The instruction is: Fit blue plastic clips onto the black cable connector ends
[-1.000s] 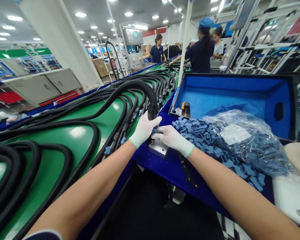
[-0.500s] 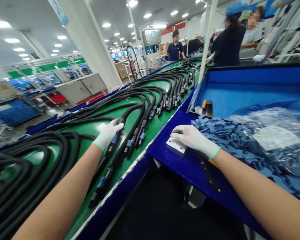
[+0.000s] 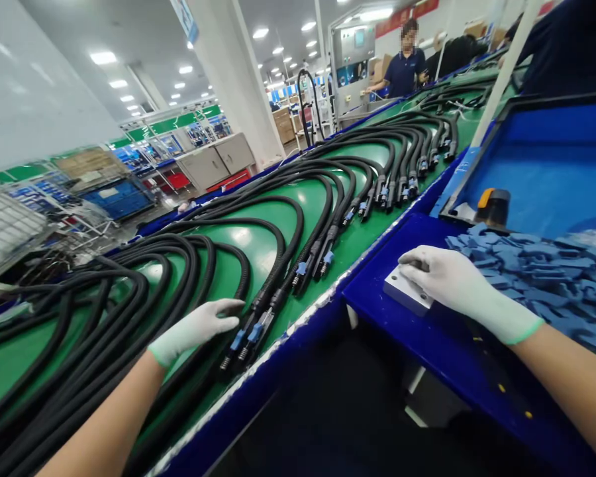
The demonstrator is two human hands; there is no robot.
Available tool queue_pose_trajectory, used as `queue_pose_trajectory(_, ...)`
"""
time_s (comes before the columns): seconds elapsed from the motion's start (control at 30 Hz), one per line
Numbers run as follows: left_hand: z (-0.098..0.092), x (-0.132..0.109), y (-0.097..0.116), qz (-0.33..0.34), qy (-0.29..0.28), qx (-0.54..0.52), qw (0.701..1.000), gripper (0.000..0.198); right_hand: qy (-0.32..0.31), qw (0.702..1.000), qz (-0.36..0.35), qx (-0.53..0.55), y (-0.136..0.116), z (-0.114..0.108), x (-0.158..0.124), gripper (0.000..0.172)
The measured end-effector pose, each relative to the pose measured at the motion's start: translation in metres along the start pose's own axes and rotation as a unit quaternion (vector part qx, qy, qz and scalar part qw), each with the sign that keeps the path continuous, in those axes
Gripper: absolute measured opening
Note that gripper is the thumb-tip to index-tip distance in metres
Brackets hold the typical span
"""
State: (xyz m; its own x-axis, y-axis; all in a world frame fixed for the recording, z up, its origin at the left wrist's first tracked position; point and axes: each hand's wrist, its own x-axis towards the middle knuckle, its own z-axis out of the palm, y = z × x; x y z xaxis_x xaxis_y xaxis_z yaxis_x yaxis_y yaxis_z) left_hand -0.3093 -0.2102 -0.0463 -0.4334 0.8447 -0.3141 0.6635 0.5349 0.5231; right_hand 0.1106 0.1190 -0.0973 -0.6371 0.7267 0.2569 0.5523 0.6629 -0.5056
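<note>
The person's left hand (image 3: 196, 328), in a white knit glove with a green cuff, lies open and flat, its fingers stretched out just beside a pair of connector ends (image 3: 248, 338) on black corrugated cables (image 3: 283, 232). These ends are moulded black plastic with bright blue clips, and no lettering on them can be read. The ribbed cables curve in long, nested arcs across a glossy green conveyor belt (image 3: 258, 245), with their connector ends lined up along the belt's near edge. The right hand (image 3: 457, 288), in a matching glove, rests palm down on a white rectangular block (image 3: 407, 290), its fingers curved over the block; whether it is gripping the block cannot be told. The block sits on a blue ledge (image 3: 427, 358) beside a heap of small, matte blue pieces (image 3: 536, 278), which look like foam. Behind the heap stands a black cylinder with an orange-yellow top (image 3: 494, 207), inside a blue-lined case (image 3: 541, 165). Farther along the line, a co-worker in a navy polo shirt (image 3: 402, 63) stands at the belt. A red banner (image 3: 402, 16) hangs high on the far wall, its writing too small to read.
</note>
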Motion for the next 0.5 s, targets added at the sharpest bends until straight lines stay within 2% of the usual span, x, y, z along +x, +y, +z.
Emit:
queue_pose_trajectory(0.07,0.019,-0.016,0.002,0.022,0.016,0.010,1.000,0.061,0.003,1.000,-0.003,-0.012,-0.001,0.002,0.000,0.024)
queue_pose_trajectory(0.2,0.070,-0.024,0.014,0.108,0.127,0.104,0.980,0.073,0.016,1.000,-0.015,-0.023,-0.002,0.005,-0.001,0.023)
queue_pose_trajectory(0.33,0.107,-0.004,0.025,0.175,0.219,0.177,0.943,0.063,0.027,0.999,-0.028,-0.014,-0.003,0.004,-0.003,0.023)
queue_pose_trajectory(0.5,0.119,0.037,0.047,0.211,0.242,0.213,0.923,0.057,0.034,0.998,-0.045,0.004,-0.005,0.000,-0.003,0.021)
